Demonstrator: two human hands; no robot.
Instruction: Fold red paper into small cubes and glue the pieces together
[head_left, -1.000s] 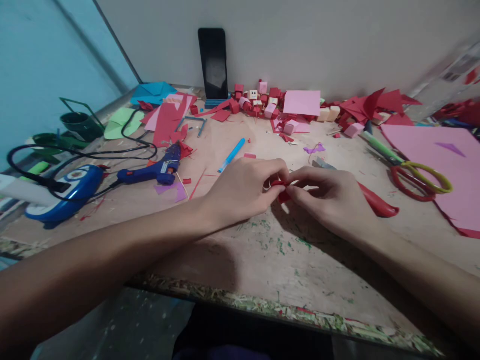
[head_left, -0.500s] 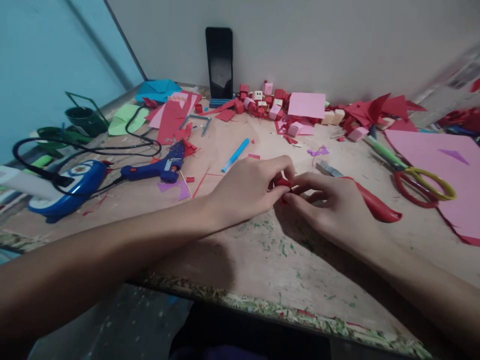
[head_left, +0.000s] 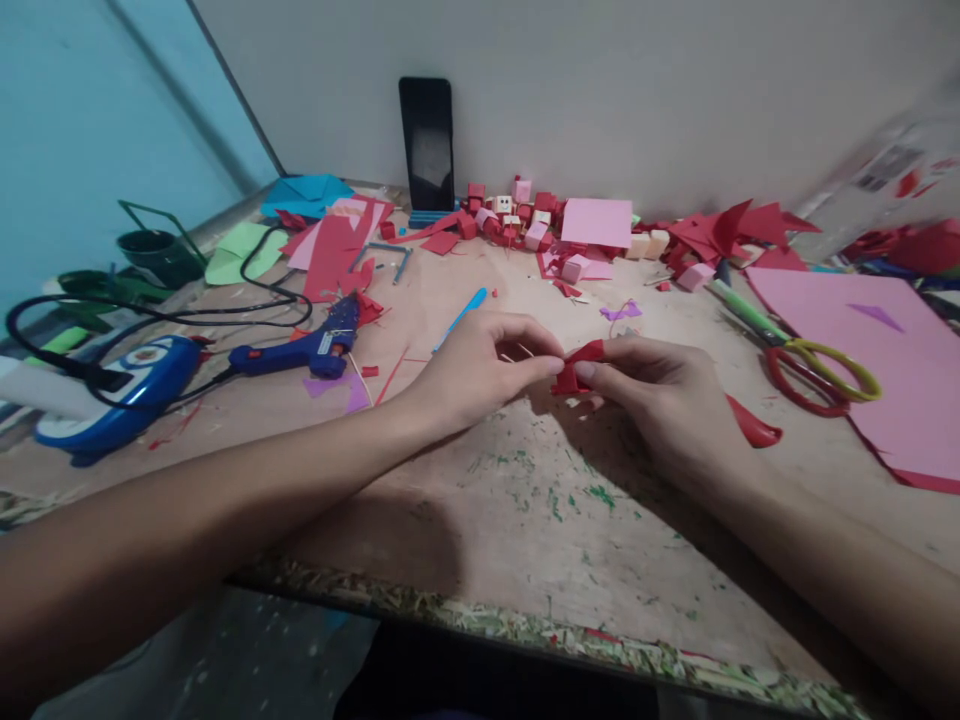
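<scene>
Head view: your two hands meet just right of the middle of the frame, over the tabletop [head_left: 517, 530], with a small folded red paper piece [head_left: 573, 374] between them. Your right hand [head_left: 669, 395] has hold of that piece, its thumb pressed flat on the near face and the forefinger bent behind it, so the pinch is closed on the paper. Your left hand [head_left: 480, 368] comes in from the lower left, thumb and forefinger drawn together at the tips against the paper's left edge, with a narrow gap between the fingers further back; you cannot tell from this view whether that pinch grips the paper or only touches it. Just behind your left hand lies a bright blue stick [head_left: 466, 310], its lower end hidden by the hand, and a red handle [head_left: 756, 424] sticks out to the right of your right hand. At the right of the frame, scissors [head_left: 816, 372] with red and yellow handles overlap a large pink sheet [head_left: 911, 385]. At the left, a blue glue gun [head_left: 296, 352] lies near a blue and white device [head_left: 150, 375]. Towards the top centre, a dark phone [head_left: 427, 145] stands upright, with small red and pink cubes [head_left: 537, 236] clustered to its right beside a pink card [head_left: 597, 221]
</scene>
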